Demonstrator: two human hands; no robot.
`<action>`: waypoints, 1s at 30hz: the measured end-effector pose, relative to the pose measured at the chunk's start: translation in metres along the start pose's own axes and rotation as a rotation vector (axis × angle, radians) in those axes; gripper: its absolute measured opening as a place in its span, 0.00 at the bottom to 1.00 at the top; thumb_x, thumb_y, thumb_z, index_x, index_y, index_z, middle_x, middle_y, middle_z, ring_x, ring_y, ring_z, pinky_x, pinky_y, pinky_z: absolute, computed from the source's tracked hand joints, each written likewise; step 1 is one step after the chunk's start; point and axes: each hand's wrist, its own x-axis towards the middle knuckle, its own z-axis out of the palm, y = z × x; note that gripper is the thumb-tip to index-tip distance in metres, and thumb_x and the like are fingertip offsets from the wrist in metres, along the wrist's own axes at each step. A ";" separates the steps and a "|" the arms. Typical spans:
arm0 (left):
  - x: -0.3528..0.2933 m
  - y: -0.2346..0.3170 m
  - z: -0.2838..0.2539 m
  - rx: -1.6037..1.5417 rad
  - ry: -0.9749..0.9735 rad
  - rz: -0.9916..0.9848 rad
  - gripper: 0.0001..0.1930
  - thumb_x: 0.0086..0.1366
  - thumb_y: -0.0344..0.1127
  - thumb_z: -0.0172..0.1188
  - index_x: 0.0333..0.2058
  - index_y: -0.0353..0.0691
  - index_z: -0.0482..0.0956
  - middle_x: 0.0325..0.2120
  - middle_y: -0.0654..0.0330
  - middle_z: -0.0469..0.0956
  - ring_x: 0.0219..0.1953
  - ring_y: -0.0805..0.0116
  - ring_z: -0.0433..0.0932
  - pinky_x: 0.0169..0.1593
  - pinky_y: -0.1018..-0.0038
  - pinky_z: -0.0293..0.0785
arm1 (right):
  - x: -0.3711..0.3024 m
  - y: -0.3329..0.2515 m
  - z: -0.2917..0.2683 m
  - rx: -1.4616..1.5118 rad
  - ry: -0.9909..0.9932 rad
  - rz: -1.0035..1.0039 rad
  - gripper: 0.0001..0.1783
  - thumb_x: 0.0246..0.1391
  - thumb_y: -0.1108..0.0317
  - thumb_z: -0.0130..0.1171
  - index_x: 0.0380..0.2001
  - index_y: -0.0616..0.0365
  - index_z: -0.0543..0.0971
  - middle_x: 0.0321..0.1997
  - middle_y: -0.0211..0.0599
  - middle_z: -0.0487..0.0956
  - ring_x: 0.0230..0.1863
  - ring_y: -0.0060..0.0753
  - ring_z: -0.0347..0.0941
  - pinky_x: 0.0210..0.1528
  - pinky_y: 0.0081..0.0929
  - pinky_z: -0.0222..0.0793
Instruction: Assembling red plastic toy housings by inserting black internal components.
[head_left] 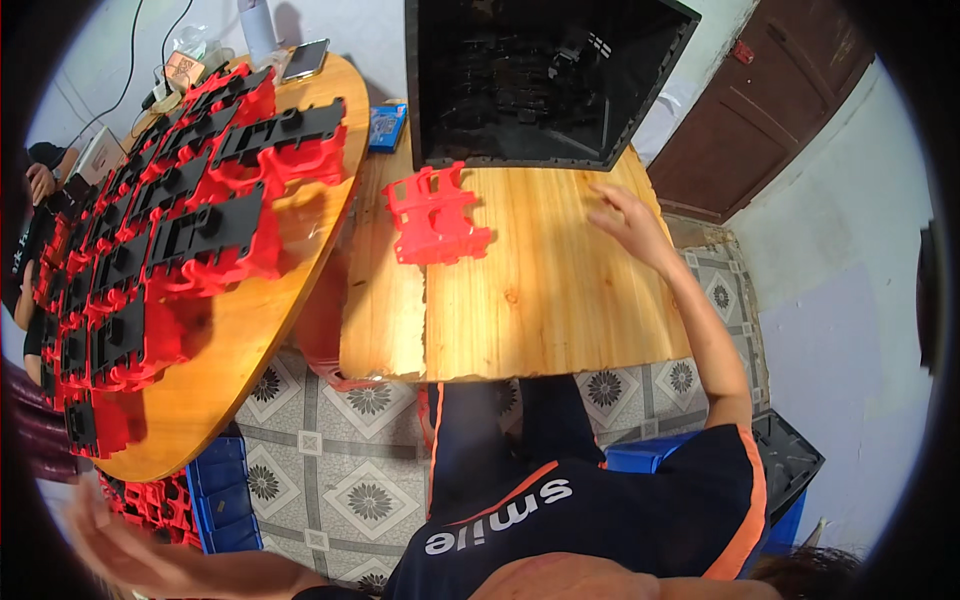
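- While the right hand [628, 222] reaches out over the wooden work board [540, 290], its fingers are loosely spread and empty, hovering just below the front rim of the black plastic crate [540, 85].
- Low on the other side, the left hand [120, 545] hangs out beside the body, blurred, fingers splayed wide and holding nothing; it is nearest the red parts stacked in the blue bin [215, 495] on the tiled floor.
- One red plastic frame [435, 215] lies alone on the board, touching the crate's near edge and well to the left of the right hand.
- Dark parts lie inside the crate, though their shape is hard to make out in the shadow.
- On the round wooden table [240, 350] at the left, many finished pairs [190, 220] sit in rows, each a black plate seated on a red frame.
- My reading is that this falls between pieces: a fresh frame is laid out and both hands are free, so the step in hand looks like fetching a black plate to go with it.
- The next move would call for the right hand to clear the crate's rim, close on a single plate among the pile, and bring it back square over the frame; the left would have to come up to steady the frame.
- Another person's hands [42, 180] work at the far left edge of the round table.
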 end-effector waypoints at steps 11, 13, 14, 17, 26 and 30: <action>-0.211 0.237 0.311 -0.352 -0.598 -0.292 0.50 0.51 0.48 0.71 0.66 0.40 0.49 0.65 0.39 0.44 0.66 0.39 0.48 0.63 0.50 0.48 | 0.320 0.104 0.049 -0.277 0.468 -0.259 0.46 0.51 0.37 0.54 0.65 0.57 0.59 0.64 0.59 0.61 0.66 0.58 0.55 0.67 0.48 0.46; -0.222 0.236 0.316 -0.230 -0.649 -0.177 0.50 0.50 0.53 0.69 0.66 0.44 0.50 0.65 0.34 0.37 0.66 0.33 0.45 0.61 0.46 0.50 | 0.368 0.080 0.041 -0.220 0.367 -0.169 0.45 0.50 0.36 0.55 0.63 0.55 0.64 0.65 0.57 0.62 0.68 0.55 0.53 0.69 0.48 0.43; -0.220 0.240 0.319 -0.183 -0.626 -0.137 0.50 0.50 0.54 0.69 0.66 0.46 0.50 0.65 0.33 0.39 0.65 0.33 0.46 0.60 0.46 0.52 | 0.396 0.089 0.034 -0.255 0.396 -0.172 0.40 0.52 0.34 0.51 0.58 0.54 0.70 0.62 0.57 0.66 0.63 0.53 0.60 0.65 0.48 0.51; -0.222 0.244 0.322 -0.137 -0.707 -0.151 0.52 0.51 0.54 0.69 0.68 0.45 0.46 0.66 0.34 0.36 0.67 0.34 0.44 0.63 0.47 0.49 | 0.477 0.099 0.030 -0.181 0.193 0.052 0.37 0.52 0.37 0.52 0.54 0.55 0.74 0.57 0.53 0.72 0.57 0.52 0.68 0.59 0.48 0.62; -0.220 0.247 0.333 -0.122 -0.752 -0.173 0.53 0.49 0.47 0.71 0.68 0.46 0.45 0.66 0.33 0.37 0.67 0.34 0.44 0.63 0.48 0.50 | 0.564 0.189 0.064 0.036 -0.031 -0.528 0.28 0.53 0.44 0.52 0.46 0.55 0.79 0.56 0.42 0.74 0.55 0.40 0.68 0.55 0.38 0.63; -0.217 0.249 0.334 -0.125 -0.739 -0.170 0.53 0.50 0.46 0.71 0.68 0.46 0.45 0.66 0.34 0.37 0.67 0.34 0.44 0.62 0.48 0.50 | 0.545 0.201 0.041 0.266 -0.564 -0.576 0.26 0.52 0.46 0.54 0.44 0.53 0.80 0.54 0.38 0.75 0.52 0.35 0.69 0.52 0.34 0.64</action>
